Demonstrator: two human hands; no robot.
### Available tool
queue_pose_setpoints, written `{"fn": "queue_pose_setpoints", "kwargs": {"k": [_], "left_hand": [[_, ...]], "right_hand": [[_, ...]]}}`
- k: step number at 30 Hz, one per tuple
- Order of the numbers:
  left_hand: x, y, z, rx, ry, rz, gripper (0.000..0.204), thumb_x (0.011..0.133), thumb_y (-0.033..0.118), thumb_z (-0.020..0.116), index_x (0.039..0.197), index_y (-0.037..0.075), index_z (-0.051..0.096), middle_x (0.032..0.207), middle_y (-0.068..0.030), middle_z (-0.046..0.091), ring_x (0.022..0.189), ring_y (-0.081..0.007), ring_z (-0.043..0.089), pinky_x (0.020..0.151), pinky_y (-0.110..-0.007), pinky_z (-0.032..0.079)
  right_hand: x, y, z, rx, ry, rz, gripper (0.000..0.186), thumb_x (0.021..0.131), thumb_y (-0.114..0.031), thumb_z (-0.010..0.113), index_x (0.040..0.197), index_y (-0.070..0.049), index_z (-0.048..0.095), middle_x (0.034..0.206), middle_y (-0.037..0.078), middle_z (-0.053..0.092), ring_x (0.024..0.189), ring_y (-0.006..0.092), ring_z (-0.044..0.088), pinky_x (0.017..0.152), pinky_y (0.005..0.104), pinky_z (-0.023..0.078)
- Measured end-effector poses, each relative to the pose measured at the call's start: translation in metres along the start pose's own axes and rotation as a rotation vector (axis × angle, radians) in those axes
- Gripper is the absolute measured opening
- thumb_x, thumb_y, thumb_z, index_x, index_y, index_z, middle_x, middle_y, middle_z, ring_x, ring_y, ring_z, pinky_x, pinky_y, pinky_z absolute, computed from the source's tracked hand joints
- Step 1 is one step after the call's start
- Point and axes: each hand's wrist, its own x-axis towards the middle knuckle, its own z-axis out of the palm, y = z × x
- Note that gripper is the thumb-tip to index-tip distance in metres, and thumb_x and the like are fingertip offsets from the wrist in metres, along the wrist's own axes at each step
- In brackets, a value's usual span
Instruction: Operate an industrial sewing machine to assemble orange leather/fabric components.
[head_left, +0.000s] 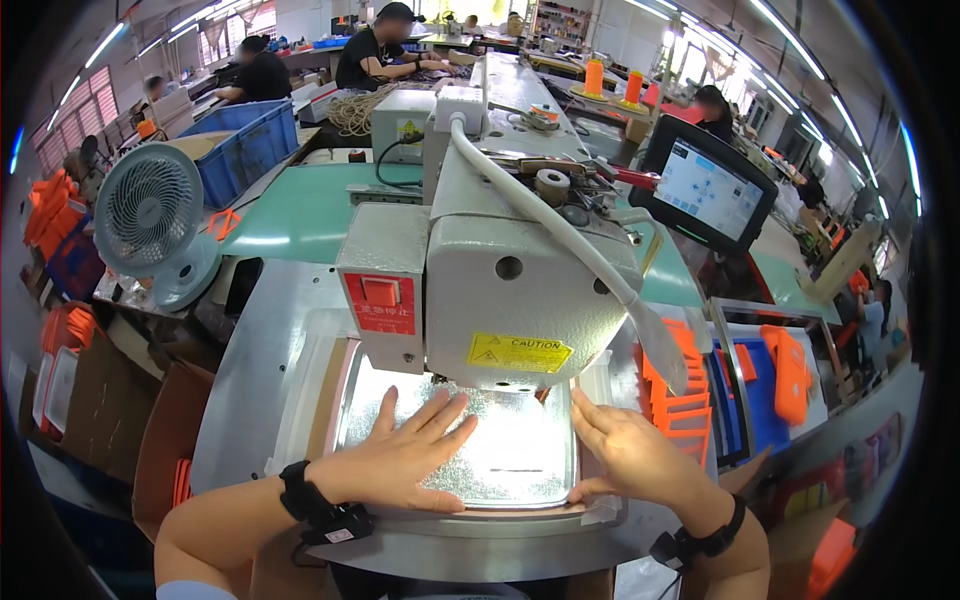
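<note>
A shiny silver rectangular panel point(515, 455) with rounded corners lies in a frame on the metal work plate point(250, 400), under the head of a grey industrial sewing machine point(530, 280). My left hand point(395, 460) rests on the panel's left part, fingers spread, the thumb near its front edge. At the right edge lies my right hand point(640, 455); its fingers are stretched out along the edge and its thumb is at the near right corner. Neither hand grips anything that I can see. Glare whitens the middle of the panel, and the machine head covers its far edge.
A red button box point(381, 292) is on the machine's left side, a control screen point(705, 190) at the right. Orange pieces point(680, 400) are stacked beside the plate. A fan point(150, 210) and a blue crate point(245, 140) stand left. Other people work farther back.
</note>
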Motion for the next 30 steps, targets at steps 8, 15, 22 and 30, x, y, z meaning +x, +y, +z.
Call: {"fn": "queue_pose_setpoints", "kwargs": {"k": [8, 15, 22, 30], "left_hand": [[-0.025, 0.002, -0.042, -0.003, 0.433, -0.396, 0.061, 0.085, 0.039, 0.07, 0.13, 0.0, 0.055, 0.134, -0.0235, 0.053, 0.128, -0.0396, 0.048, 0.101, -0.049, 0.042], [-0.06, -0.036, -0.016, -0.269, 0.611, -0.554, 0.046, 0.083, 0.011, 0.059, 0.127, -0.001, 0.058, 0.077, -0.0151, 0.065, 0.065, -0.0297, 0.061, 0.065, -0.039, 0.049], [-0.091, -0.031, -0.007, -0.646, 0.74, -0.502, 0.053, 0.085, 0.008, 0.056, 0.138, -0.001, 0.053, 0.089, -0.0101, 0.069, 0.079, -0.014, 0.062, 0.072, -0.032, 0.049], [-0.088, 0.08, 0.037, -1.417, 1.342, 0.154, 0.086, 0.093, 0.045, 0.067, 0.154, 0.004, 0.024, 0.143, -0.0142, 0.047, 0.128, -0.026, 0.052, 0.108, -0.037, 0.042]], "right_hand": [[-0.009, -0.017, 0.028, -0.137, 0.297, 0.132, 0.079, 0.074, -0.041, 0.08, 0.129, 0.009, 0.053, 0.13, 0.024, 0.054, 0.109, 0.032, 0.057, 0.093, 0.0479, 0.043], [0.002, -0.023, 0.027, 0.216, 0.261, 0.288, 0.05, 0.08, -0.022, 0.076, 0.117, 0.007, 0.058, 0.084, 0.017, 0.062, 0.08, 0.0339, 0.062, 0.07, 0.0429, 0.048], [0.03, -0.018, 0.038, 0.294, 0.236, 0.212, 0.03, 0.083, -0.016, 0.072, 0.099, 0.005, 0.058, 0.078, 0.021, 0.064, 0.071, 0.038, 0.064, 0.067, 0.0447, 0.051], [0.069, -0.023, 0.035, 0.741, 0.094, 0.221, 0.019, 0.083, -0.009, 0.071, 0.094, 0.004, 0.062, 0.076, 0.021, 0.067, 0.069, 0.0341, 0.068, 0.065, 0.0403, 0.053]]}}
